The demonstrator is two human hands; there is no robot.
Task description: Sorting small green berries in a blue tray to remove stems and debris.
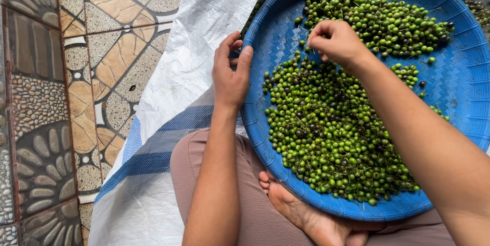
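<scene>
One big round blue tray (459, 98) is seen here, woven-look plastic, tilted up on the person's lap with its lower rim resting near a bare foot (301, 210). It's loaded with small round berries (326, 133), mostly green with a few dark ones mixed in, way too many to be counted. They're split into two heaps: a bigger one toward the lower rim and a smaller one (388, 21) toward the upper side, with a bare blue strip between them.

The tray's left rim is gripped by the left hand (230, 75), fingers curled over the edge and clamped on it. The right hand (337, 42) is held over the gap between the heaps, fingertips pinched together; whether a berry is caught in them can't be told.

One white woven sack (178, 62) with blue stripes is spread underneath on the patterned tile floor (46, 98). More berries are glimpsed beyond the tray's top rim.
</scene>
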